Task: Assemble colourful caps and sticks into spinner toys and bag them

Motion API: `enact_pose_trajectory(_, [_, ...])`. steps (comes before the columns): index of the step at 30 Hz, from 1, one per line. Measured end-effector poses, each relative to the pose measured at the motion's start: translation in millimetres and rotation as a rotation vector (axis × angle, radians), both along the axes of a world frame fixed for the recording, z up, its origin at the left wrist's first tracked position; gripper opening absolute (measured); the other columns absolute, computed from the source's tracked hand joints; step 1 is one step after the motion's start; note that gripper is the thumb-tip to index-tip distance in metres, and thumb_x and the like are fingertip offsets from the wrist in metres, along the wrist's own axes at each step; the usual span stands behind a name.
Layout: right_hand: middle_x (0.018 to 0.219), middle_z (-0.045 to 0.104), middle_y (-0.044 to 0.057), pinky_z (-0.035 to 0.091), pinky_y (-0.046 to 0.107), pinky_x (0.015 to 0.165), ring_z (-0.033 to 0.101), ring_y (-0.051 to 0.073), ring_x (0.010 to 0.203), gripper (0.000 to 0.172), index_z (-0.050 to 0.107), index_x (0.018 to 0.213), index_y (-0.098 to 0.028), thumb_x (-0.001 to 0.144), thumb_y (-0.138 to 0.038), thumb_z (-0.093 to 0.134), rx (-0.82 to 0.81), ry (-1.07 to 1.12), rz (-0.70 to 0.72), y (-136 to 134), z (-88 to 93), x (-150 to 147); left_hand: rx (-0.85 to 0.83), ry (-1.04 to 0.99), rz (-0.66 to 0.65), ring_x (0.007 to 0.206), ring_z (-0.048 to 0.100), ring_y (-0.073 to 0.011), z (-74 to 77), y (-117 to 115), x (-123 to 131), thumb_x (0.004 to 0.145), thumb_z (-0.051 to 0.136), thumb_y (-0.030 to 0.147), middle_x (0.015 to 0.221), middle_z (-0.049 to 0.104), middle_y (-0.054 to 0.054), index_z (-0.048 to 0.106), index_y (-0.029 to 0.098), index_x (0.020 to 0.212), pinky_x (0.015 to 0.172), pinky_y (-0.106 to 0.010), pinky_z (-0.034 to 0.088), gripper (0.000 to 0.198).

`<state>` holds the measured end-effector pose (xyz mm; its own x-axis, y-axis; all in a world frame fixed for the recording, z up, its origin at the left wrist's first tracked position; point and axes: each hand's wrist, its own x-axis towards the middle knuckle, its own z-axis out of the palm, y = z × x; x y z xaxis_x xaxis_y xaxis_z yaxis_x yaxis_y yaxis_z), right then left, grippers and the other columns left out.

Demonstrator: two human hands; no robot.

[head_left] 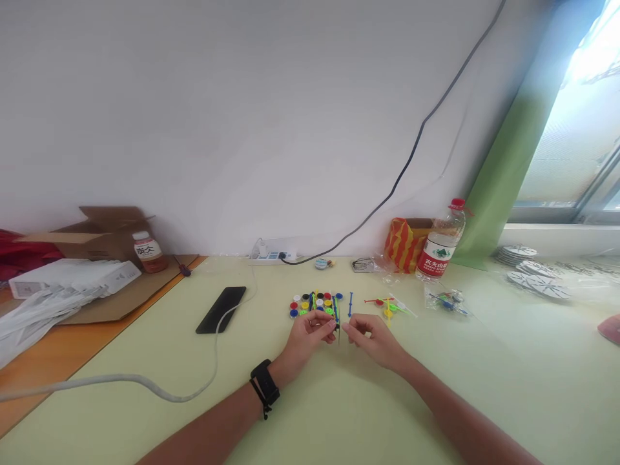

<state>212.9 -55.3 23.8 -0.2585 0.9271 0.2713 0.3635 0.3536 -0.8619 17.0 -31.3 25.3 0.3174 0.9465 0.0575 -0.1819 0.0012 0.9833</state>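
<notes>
Near the middle of the table, my left hand (312, 336) pinches a small dark piece whose exact shape is hard to make out. A thin disc (339, 326), seen nearly edge-on, stands upright between my two hands. My right hand (371, 336) is closed with thumb and fingertips together at the disc's right side; what it pinches is too small to tell. Just behind my left hand lie several round coloured pieces (294, 305) in rows, with coloured arrow pieces among them. A blue arrow (351, 304) lies behind my right hand, and a loose group of coloured arrows (389, 309) is farther right.
A black phone (221, 310) and a white cable (145, 386) are on the left. Along the wall stand a power strip (274, 254) and a large water bottle (440, 242). A bagged set of parts (448, 301) and stacked discs (537, 281) are on the right.
</notes>
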Motion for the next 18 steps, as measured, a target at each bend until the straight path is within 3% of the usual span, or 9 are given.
enact_pose_trajectory(3, [0.078,0.063,0.001,0.043,0.026,0.058,0.055,0.015,0.067,0.035,0.058,0.082,-0.021,0.092,-0.055,0.060,-0.011,0.080,0.039,-2,1.1,-3,0.010,0.007,-0.015,0.065,0.064,-0.0143,-0.3,0,0,0.070,0.088,0.042,0.074,0.070,-0.002,0.073,0.015,0.088,0.067,-0.028,0.053,0.035])
enact_pose_trajectory(7, [0.087,0.066,0.003,0.048,0.027,0.063,0.060,0.016,0.075,0.028,0.059,0.095,-0.023,0.094,-0.051,0.060,-0.028,0.101,0.063,-4,0.3,-5,0.016,0.008,-0.021,0.065,0.064,-0.0142,0.2,0,-1,0.072,0.087,0.041,0.075,0.070,-0.003,0.073,0.015,0.088,0.067,-0.027,0.053,0.035])
enact_pose_trajectory(10, [0.087,0.067,0.003,0.050,0.028,0.064,0.062,0.017,0.076,0.030,0.059,0.109,-0.024,0.094,-0.050,0.059,-0.025,0.092,0.043,-4,-1.3,-4,0.019,0.016,-0.009,0.066,0.065,-0.0149,0.7,0,-1,0.072,0.087,0.042,0.074,0.070,-0.003,0.073,0.015,0.089,0.068,-0.028,0.053,0.035])
enact_pose_trajectory(14, [0.094,0.067,0.003,0.050,0.027,0.063,0.060,0.015,0.071,0.045,0.053,0.133,-0.028,0.094,-0.050,0.059,0.030,0.064,0.013,-3,-4.3,-3,0.014,0.017,-0.012,0.066,0.065,-0.0150,0.9,0,-1,0.072,0.087,0.042,0.076,0.071,-0.004,0.073,0.015,0.088,0.068,-0.028,0.053,0.035])
enact_pose_trajectory(16, [0.087,0.065,0.002,0.047,0.026,0.062,0.057,0.014,0.067,0.033,0.064,0.114,-0.025,0.096,-0.051,0.054,0.065,0.015,-0.010,-1,-6.8,-2,0.011,0.016,-0.009,0.065,0.065,-0.0147,0.8,-1,-1,0.071,0.087,0.043,0.076,0.071,-0.004,0.073,0.015,0.088,0.067,-0.028,0.053,0.036])
enact_pose_trajectory(18, [0.065,0.055,0.000,0.041,0.027,0.057,0.051,0.013,0.058,0.047,0.063,0.072,-0.020,0.099,-0.054,0.046,0.066,-0.057,-0.065,3,-10.0,-1,0.013,0.021,-0.003,0.064,0.065,-0.0149,0.6,-1,0,0.069,0.088,0.043,0.074,0.070,-0.003,0.073,0.015,0.087,0.066,-0.028,0.053,0.036])
